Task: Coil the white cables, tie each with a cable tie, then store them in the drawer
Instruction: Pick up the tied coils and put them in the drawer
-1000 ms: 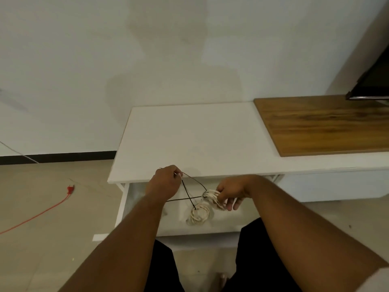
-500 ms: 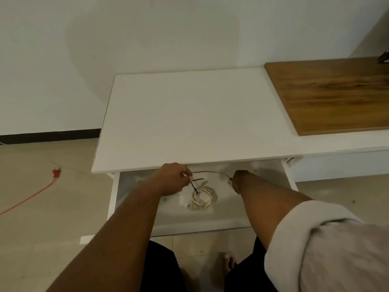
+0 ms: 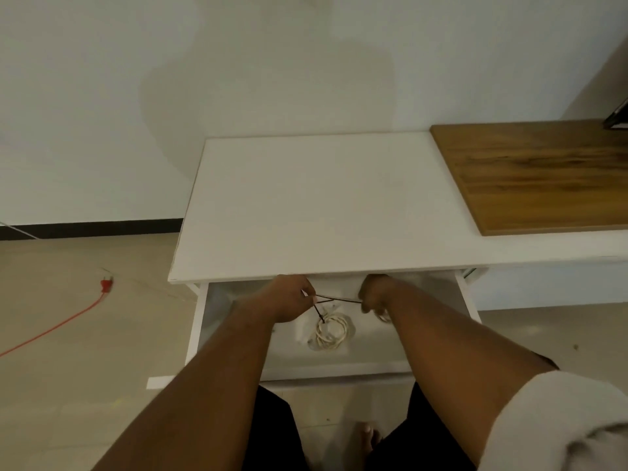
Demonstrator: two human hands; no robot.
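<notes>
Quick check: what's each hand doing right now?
Left hand: closed, pinching the black cable tie.
Right hand: closed on the tie's other end.

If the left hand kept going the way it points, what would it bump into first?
Probably the right hand: the left hand points across the open white drawer along the thin black cable tie between them. Depth is unclear.

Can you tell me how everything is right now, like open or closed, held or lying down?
Drawer: pulled open.
White coil: coiled, lying in the drawer.
Black tie: stretched between both hands.
Left hand: pinching one end of the tie.
Right hand: closed on the tie's other end.
Red cord: lying loose on the floor.
Wooden board: flat on the white top.
</notes>
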